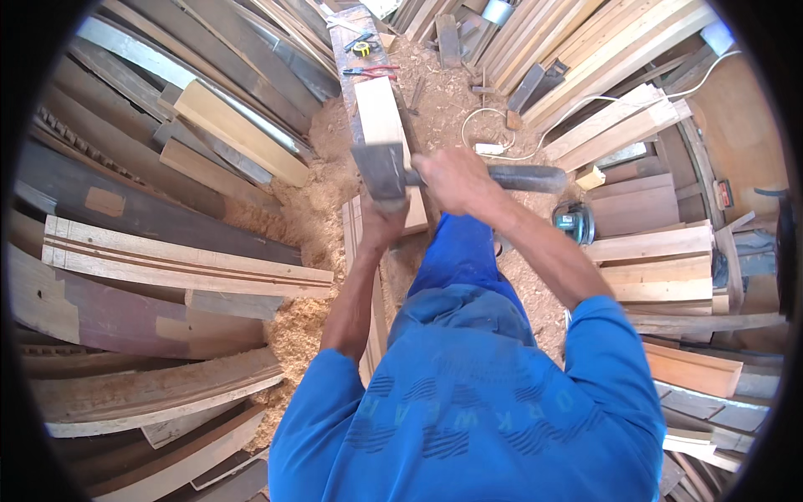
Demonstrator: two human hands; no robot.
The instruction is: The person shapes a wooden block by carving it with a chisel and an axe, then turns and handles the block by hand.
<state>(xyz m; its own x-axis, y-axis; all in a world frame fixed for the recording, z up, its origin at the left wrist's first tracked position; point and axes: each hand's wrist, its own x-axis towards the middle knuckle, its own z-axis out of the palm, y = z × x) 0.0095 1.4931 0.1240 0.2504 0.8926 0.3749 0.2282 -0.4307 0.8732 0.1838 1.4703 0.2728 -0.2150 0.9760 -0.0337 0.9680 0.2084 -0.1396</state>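
Observation:
A hammer with a broad dark head (381, 171) and a thick black handle (529, 178) is in my right hand (456, 182), whose fingers are wrapped round the handle close to the head. Directly below the head, my left hand (385, 222) is at the pale wooden beam (379, 110). The hammer head covers its fingers, so what they hold, if anything, is hidden. The beam runs away from me along a narrow worn bench (345, 42).
At the bench's far end lie a yellow tape measure (360, 49) and red-handled pliers (370, 72). Shavings (305, 335) cover the floor. Stacked boards (188, 258) line both sides. A green power tool (574, 222) and a white cable (577, 105) are on the right.

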